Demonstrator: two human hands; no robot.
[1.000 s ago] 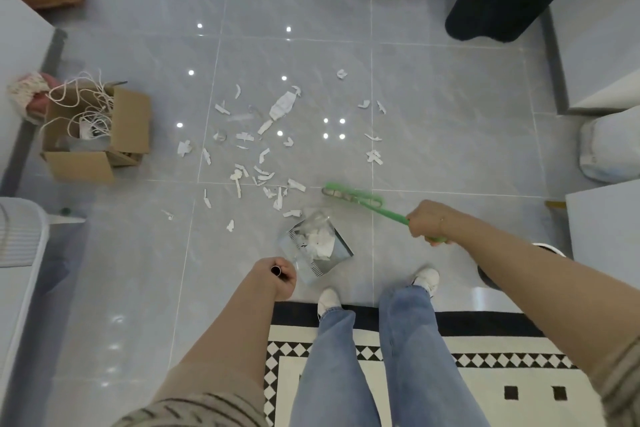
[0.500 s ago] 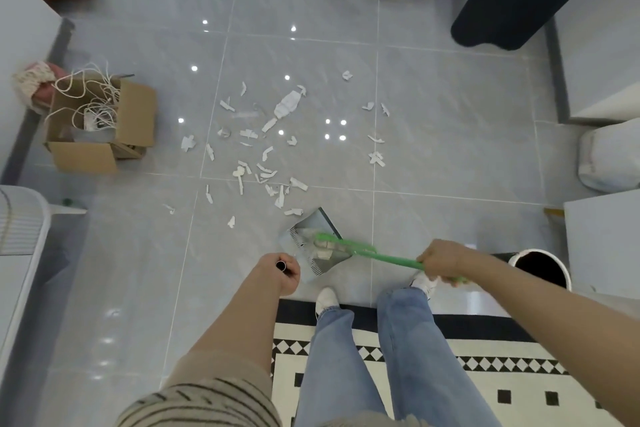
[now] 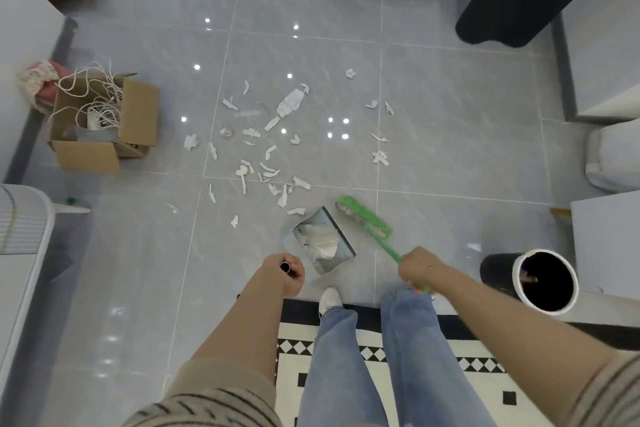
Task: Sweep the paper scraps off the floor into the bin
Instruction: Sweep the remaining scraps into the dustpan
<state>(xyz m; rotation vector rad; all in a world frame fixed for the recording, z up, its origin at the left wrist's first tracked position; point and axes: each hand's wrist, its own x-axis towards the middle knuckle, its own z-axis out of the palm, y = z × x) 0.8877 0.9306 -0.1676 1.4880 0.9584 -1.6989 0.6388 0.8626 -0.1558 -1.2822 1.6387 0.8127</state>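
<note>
Torn white scraps fill grey dustpan — wedge-shaped.

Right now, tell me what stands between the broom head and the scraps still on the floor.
Nothing visible does. The green broom sits just right of the dustpan; only bare tile separates its head from the paper scraps beyond.

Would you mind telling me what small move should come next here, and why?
Probably reach the green broom in the right hand out past the nearest paper scraps and draw them into the dustpan, held by the left hand. Many scraps lie just beyond its open lip, and the pan holds only a small pile.
</note>
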